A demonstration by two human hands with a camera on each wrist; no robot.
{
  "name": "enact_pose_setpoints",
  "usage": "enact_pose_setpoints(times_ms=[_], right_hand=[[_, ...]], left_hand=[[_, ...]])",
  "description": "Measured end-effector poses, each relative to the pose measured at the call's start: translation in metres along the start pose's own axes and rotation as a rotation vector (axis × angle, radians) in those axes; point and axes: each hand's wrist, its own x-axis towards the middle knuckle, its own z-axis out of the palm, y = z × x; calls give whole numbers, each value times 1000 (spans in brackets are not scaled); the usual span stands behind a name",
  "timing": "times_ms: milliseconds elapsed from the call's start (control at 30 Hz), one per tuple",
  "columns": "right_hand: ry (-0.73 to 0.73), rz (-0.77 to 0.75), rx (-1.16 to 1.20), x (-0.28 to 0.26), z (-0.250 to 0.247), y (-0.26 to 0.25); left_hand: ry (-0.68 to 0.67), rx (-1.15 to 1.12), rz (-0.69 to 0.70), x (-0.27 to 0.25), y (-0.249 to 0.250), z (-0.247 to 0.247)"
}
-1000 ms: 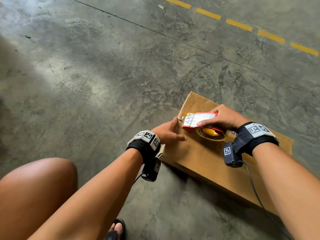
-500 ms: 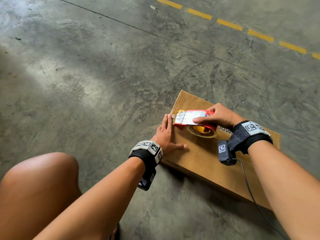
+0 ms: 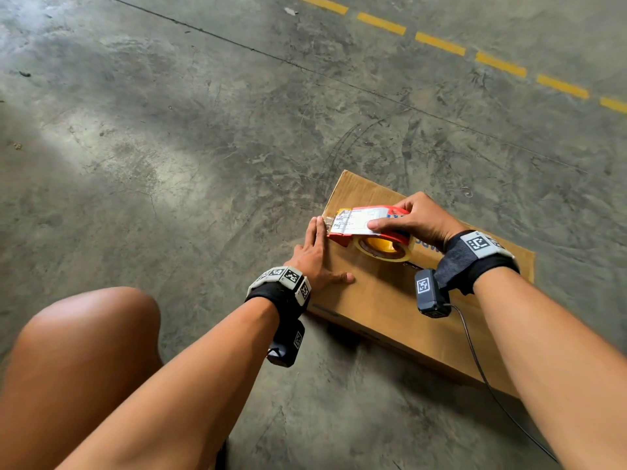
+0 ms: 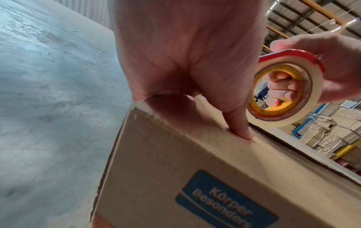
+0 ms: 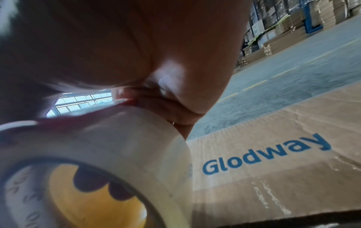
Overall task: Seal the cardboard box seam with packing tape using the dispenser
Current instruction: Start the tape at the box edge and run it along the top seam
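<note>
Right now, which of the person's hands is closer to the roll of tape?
Right. The right hand grips the tape dispenser around the tape roll; the left hand presses flat on the cardboard box edge beside it.

Left hand (image 3: 314,257) flattened along box (image 3: 390,300) end, fingers over edge.

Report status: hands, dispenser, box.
Left hand flat on box end. Right hand grips dispenser at that end. Nothing blocking seam.
</note>
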Motion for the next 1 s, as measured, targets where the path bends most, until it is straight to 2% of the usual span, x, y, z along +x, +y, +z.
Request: enact_pose_setpoints(times_ms=[300,533,833,933,1000], right_hand=[[37,10,-13,-19,-28,12],[52,-15,-20,-30,-24,13],[132,23,-72,-54,-52,46],[102,41,-85,-56,-44,54],[113,54,-75,-57,-41,61]], left_hand=[[14,-14,-19,-6,7,-2],[30,-21,-20,-6,6,-1],[40,-16,-5,-7,5,-1],[44,47,-22,-8,9,1],[65,179,-14,-7,14,2]])
